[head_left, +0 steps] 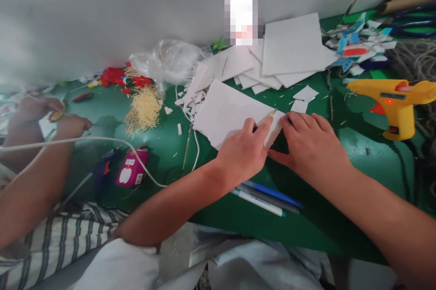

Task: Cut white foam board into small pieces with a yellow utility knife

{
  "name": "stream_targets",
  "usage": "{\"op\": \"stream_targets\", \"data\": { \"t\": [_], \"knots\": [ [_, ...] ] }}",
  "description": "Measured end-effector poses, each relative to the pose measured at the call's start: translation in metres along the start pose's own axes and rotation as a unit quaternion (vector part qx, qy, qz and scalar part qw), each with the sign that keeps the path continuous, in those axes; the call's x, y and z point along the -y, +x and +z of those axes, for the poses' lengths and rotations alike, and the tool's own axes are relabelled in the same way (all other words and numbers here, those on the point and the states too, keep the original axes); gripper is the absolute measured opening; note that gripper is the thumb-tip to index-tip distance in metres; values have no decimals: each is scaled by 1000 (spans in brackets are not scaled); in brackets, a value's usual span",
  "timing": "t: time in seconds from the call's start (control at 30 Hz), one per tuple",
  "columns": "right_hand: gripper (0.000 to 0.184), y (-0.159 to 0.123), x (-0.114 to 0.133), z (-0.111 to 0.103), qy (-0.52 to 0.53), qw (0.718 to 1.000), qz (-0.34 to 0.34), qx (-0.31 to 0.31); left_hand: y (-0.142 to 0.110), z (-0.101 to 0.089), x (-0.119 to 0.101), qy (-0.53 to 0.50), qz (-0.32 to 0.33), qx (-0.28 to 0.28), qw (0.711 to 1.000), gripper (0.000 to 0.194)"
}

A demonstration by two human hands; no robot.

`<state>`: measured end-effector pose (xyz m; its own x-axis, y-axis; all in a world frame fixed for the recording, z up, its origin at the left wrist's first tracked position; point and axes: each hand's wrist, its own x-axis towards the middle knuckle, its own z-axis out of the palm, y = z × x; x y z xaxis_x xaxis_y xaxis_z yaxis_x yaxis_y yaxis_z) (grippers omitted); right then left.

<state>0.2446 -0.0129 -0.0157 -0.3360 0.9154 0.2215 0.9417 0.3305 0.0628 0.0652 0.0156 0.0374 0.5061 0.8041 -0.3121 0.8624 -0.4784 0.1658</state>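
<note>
A white foam board sheet (235, 110) lies at an angle on the green table, with a narrow strip at its right end between my hands. My left hand (243, 149) is closed on its right part, index finger stretched forward. A thin tool (273, 113) with a yellow bit and a greyish tip shows by that fingertip; the rest is hidden in the hand. My right hand (308, 140) grips the board's right edge, thumb near side and fingers at the far corner. Below the hands lie a blue pen (272, 194), a dark pen and a white marker (260, 203).
White board pieces (293, 47) are stacked at the back. A yellow glue gun (393, 104) with a lit red light stands right. Left are wood shavings (143, 110), a plastic bag (170, 65), a pink box (132, 167) and a white cable (102, 139). A co-worker's hands (70, 122) work at far left.
</note>
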Motion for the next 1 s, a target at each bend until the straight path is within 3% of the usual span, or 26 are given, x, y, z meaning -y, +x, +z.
{"op": "stream_targets", "data": {
  "t": [0.4, 0.63, 1.0],
  "knots": [
    [62, 2, 0, 0, -7, 1000, 0, -7, 3, 0, 1, 34, -9, 15, 999, 72],
    [67, -1, 0, 3, -28, 999, -18, -32, 4, 0, -4, 42, -12, 12, 999, 70],
    [69, 0, 0, 6, -13, 1000, -6, -18, 3, -2, -8, 38, -3, 17, 999, 71]
  ]
}}
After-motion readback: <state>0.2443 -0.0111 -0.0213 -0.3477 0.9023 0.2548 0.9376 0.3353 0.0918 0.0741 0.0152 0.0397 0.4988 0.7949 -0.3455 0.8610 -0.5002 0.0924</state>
